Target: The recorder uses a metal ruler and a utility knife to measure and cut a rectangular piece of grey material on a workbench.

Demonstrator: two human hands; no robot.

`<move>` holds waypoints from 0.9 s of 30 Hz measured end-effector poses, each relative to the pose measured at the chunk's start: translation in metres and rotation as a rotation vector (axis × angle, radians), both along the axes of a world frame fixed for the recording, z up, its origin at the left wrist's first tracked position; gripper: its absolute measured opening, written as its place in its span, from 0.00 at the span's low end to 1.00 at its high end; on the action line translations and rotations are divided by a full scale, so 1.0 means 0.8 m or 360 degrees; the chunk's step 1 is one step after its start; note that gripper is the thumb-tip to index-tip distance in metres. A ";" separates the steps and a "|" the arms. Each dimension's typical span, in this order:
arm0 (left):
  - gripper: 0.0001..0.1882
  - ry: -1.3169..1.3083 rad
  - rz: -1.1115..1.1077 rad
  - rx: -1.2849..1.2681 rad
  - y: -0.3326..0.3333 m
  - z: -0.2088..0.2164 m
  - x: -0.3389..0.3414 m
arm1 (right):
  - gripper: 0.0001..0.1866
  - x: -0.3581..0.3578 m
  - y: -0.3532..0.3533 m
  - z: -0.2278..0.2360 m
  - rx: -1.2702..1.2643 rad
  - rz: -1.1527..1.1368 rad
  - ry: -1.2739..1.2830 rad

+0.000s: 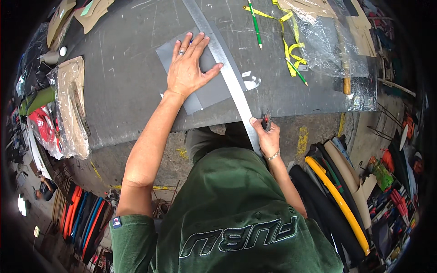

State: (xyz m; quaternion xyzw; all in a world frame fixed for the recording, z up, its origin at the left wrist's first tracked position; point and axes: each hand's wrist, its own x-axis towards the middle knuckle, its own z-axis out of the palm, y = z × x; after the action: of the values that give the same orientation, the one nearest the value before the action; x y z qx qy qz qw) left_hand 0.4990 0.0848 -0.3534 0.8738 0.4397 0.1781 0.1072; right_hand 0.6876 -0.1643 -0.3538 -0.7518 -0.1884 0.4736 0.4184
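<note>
Head view, left hand (188,69) spread over grey sheet (213,93), right hand (268,139) gripping flat metal strip (233,83) (and cutter (267,120))

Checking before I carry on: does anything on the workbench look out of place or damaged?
Mildly: the long yellow tape measure lies twisted and loosely looped on the dark grey tabletop, right of the long silver metal straightedge, rather than coiled. The tabletop also shows pale scratches.

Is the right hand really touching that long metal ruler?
Touching. The head view shows it: the right hand has its thumb pressed on the ruler, toward its lower end.
</note>
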 end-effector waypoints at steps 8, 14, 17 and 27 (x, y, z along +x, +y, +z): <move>0.42 0.0008 0.0000 0.0002 -0.001 0.000 0.001 | 0.13 0.001 -0.004 -0.007 0.0012 -0.0010 0.0031; 0.41 0.0018 -0.0002 0.0003 0.000 0.001 0.001 | 0.14 -0.001 -0.003 -0.005 0.0007 -0.0006 0.0016; 0.41 0.0019 -0.0002 -0.0004 0.000 0.003 0.001 | 0.14 0.001 -0.003 -0.006 -0.0001 0.0008 0.0002; 0.40 -0.0056 0.0027 0.0007 -0.003 0.006 0.002 | 0.15 0.002 -0.005 -0.006 -0.0008 0.0008 0.0012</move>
State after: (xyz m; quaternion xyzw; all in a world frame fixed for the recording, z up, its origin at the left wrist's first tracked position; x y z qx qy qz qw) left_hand 0.5005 0.0822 -0.3484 0.8670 0.4447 0.1952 0.1114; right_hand 0.6888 -0.1683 -0.3582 -0.7505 -0.1875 0.4778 0.4162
